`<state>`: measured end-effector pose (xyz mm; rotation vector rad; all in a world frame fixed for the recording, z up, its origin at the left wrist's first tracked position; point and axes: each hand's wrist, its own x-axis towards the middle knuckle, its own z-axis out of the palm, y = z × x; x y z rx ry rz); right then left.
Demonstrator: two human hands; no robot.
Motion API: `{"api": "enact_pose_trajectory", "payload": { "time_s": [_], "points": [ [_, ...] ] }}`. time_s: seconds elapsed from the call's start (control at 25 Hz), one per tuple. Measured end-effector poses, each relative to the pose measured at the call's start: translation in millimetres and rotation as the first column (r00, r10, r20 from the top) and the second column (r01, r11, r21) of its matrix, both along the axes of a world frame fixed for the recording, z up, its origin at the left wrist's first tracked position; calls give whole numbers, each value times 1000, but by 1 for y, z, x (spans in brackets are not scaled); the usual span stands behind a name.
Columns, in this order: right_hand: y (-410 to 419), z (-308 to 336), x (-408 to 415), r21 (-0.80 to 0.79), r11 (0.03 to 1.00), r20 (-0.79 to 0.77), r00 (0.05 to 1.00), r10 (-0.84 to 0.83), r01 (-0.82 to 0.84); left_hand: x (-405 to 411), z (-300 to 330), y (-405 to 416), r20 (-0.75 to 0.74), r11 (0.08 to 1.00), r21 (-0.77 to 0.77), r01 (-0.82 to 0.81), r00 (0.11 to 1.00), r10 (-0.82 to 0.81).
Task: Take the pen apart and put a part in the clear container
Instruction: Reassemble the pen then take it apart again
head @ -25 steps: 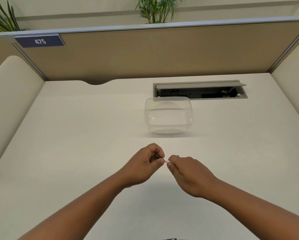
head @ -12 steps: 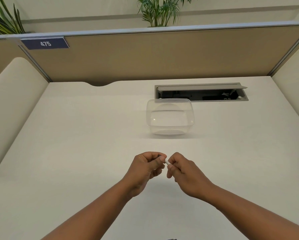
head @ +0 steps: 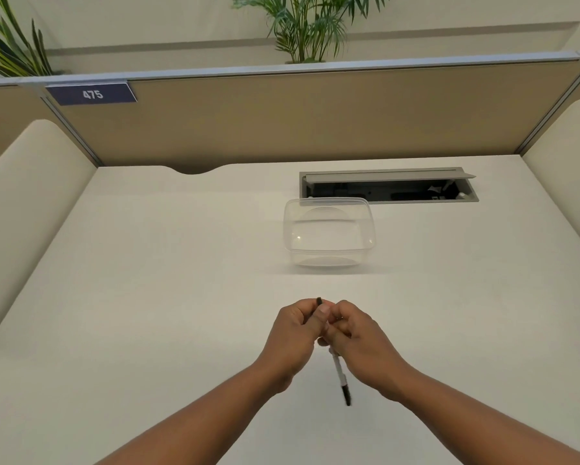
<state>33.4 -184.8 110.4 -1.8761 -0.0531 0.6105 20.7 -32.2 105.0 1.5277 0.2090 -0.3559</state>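
My left hand (head: 297,333) and my right hand (head: 359,337) meet above the near middle of the desk, fingers curled. A small dark pen part (head: 319,301) sticks up from my left hand's fingertips. My right hand grips the white pen body (head: 339,367), which slants down toward me and ends in a dark tip. The part of the pen inside the fingers is hidden. The clear container (head: 329,253) stands open and empty on the desk beyond the hands.
The pale desk (head: 147,297) is walled by a tan partition (head: 282,122) at the back and cream side panels. An open grey cable hatch (head: 389,186) sits just behind the container. Plants show above the partition.
The hands have drawn closer to me and together. The pen, earlier hidden between the fingers, now hangs from my right hand, and a dark piece shows at my left fingertips.
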Motion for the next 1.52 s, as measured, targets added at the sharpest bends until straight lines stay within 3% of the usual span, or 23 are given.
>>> {"api": "enact_pose_trajectory", "payload": {
  "time_s": [0.12, 0.2, 0.24, 0.32, 0.44, 0.56, 0.64, 0.68, 0.76, 0.84, 0.92, 1.0, 1.04, 1.08, 1.12, 1.16, 1.2, 1.24, 1.28, 1.32, 1.4, 1.44, 1.52],
  "points": [
    [-10, 6, 5, -87, 995, 144, 989, -41, 54, 2, -1, 5, 131, 971, 239, -22, 991, -10],
    [-16, 10, 10, -101, 992, 192, 980, -58, 78, 4, -2, 12, 283, 843, 535, 65, 926, -251],
    [-17, 13, 13, -96, 993, 136, 990, -48, 61, 5, -1, 14, 329, 730, 679, 78, 856, -398],
    [-18, 19, 19, -30, 1000, -119, 993, -6, 2, 6, -1, 14, 393, 581, 814, 21, 717, -576],
    [-23, 22, 24, 99, 995, -431, 901, 55, -13, 10, -1, 17, 366, 437, 899, -36, 609, -704],
    [-31, 18, 24, 180, 984, -562, 822, 95, 9, 12, 5, 22, 330, 342, 936, -82, 544, -772],
    [-33, 12, 23, 191, 981, -465, 876, 126, -39, 11, 9, 22, 308, 328, 942, -70, 570, -762],
    [-33, 9, 21, 144, 985, -333, 932, 140, -97, 11, 11, 21, 288, 342, 939, -28, 606, -741],
    [-32, 4, 16, -126, 969, 48, 975, 218, -211, 15, 16, 21, 167, 376, 913, 159, 695, -700],
    [-32, 2, 12, -289, 932, 230, 929, 289, -219, 18, 17, 24, 89, 370, 893, 256, 705, -703],
    [-33, 3, 12, -90, 980, 59, 982, 181, -176, 18, 19, 25, 121, 327, 927, 184, 679, -724],
    [-30, 7, 15, 165, 986, -347, 934, 90, -33, 16, 17, 26, 174, 303, 949, 87, 655, -735],
    [-30, 9, 16, 206, 978, -440, 895, 77, 17, 14, 16, 25, 190, 302, 951, 63, 651, -735],
    [-30, 11, 16, 204, 979, -421, 903, 82, 6, 14, 17, 24, 197, 312, 948, 63, 653, -731],
    [-31, 11, 16, 149, 987, -296, 950, 99, -57, 14, 18, 23, 190, 342, 934, 102, 669, -718],
    [-32, 9, 15, -9, 987, -56, 986, 160, -161, 15, 20, 23, 161, 381, 908, 176, 692, -703],
    [-34, 9, 13, -235, 947, 179, 947, 266, -222, 17, 21, 24, 127, 417, 873, 252, 707, -695],
    [-36, 6, 13, -355, 908, 305, 890, 338, -223, 18, 22, 24, 106, 436, 848, 300, 711, -695],
    [-36, 4, 12, -365, 907, 345, 874, 341, -209, 17, 24, 24, 99, 428, 850, 306, 705, -702],
    [-35, 5, 12, -240, 951, 276, 925, 260, -196, 17, 25, 24, 98, 401, 870, 287, 696, -711],
    [-31, 9, 14, 99, 992, -145, 986, 88, -74, 17, 24, 25, 124, 346, 916, 204, 674, -728],
    [-29, 10, 15, 166, 986, -331, 940, 79, -24, 17, 22, 25, 141, 337, 925, 175, 667, -732],
    [-29, 14, 17, 148, 987, -386, 916, 113, -60, 17, 22, 23, 143, 341, 924, 176, 667, -731]
  ]
}}
